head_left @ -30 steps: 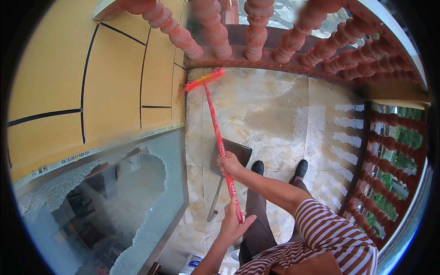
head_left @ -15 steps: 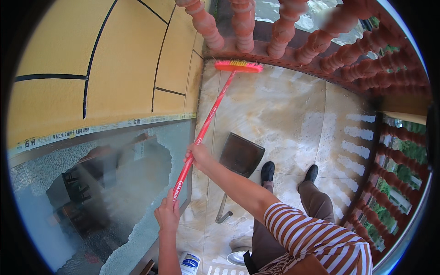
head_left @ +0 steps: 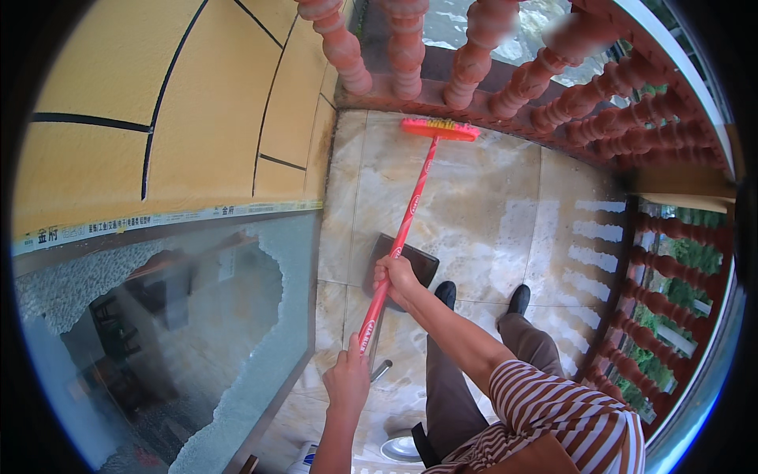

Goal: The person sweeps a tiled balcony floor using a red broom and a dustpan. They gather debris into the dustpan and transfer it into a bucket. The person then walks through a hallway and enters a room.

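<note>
A red push broom (head_left: pixel 414 204) slants across the tiled floor, its pink and yellow bristled head resting at the foot of the far balustrade. My right hand (head_left: pixel 394 278) is wrapped around the middle of its handle. Lower down, near the handle's end, my left hand (head_left: pixel 347 378) grips it too. Beneath the handle and my right hand lies a dark brown dustpan (head_left: pixel 425 267), partly covered by them. Its long metal handle runs toward me and ends in a grey grip beside my left hand.
Red balusters (head_left: pixel 405 59) close off the far side, and more balusters (head_left: pixel 667 268) line the right. A yellow wall (head_left: pixel 213 103) and a glass pane (head_left: pixel 292 237) border the left. A round white basin (head_left: pixel 401 448) sits near my legs. My dark shoes (head_left: pixel 518 300) stand on wet-looking tiles (head_left: pixel 489 205).
The broom head has moved right along the base of the balustrade. Both hands have shifted right with the handle, and my right hand now covers part of the dustpan.
</note>
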Demonstrator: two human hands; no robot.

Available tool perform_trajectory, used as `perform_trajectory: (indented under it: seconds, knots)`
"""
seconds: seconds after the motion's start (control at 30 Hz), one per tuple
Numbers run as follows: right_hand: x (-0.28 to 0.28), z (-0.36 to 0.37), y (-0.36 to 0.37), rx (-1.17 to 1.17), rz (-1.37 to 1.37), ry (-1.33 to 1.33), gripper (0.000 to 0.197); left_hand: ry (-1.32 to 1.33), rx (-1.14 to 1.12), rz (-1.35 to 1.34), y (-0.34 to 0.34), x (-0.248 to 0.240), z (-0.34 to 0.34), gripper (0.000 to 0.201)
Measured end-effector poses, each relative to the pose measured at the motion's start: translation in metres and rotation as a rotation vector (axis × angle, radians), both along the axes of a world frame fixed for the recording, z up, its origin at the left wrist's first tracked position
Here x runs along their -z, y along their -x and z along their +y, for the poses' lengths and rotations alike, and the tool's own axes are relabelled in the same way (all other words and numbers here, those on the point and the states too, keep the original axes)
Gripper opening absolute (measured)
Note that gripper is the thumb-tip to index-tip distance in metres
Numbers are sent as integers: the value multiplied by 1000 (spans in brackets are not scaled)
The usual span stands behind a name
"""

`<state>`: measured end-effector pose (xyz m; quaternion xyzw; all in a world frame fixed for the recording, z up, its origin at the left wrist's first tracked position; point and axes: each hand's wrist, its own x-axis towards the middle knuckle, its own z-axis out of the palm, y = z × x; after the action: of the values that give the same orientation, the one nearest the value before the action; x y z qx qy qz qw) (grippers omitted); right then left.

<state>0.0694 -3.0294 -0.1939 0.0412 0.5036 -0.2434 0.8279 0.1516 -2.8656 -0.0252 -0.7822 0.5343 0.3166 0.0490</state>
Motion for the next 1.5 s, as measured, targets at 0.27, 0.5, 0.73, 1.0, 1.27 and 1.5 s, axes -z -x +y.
perform_trajectory:
  seconds: [0.27, 0.5, 0.73, 1.0, 1.27, 1.5]
  knots:
    - [28, -29, 36, 112, -6, -45, 15, -132, -9, -4, 73, 29, -42, 62]
    - [-12, -18, 58, 56, 47, 19, 15, 49, -156, 301, 69, 1, -26, 57]
    - [11, -46, 85, -37, -60, -18, 16, -242, -1008, 1169, 136, 24, -65, 18]
    - [-3, -15, 310, 271, 340, 27, 13, -502, -672, 1337, 242, 33, -52, 20]
    - [-33, -22, 272, -24, 101, 172, 24, -311, -830, 1148, 299, -8, -48, 18]
    - [-4, -8, 464, 117, 176, 152, 66, -431, -725, 1169, 475, 27, -50, 11]
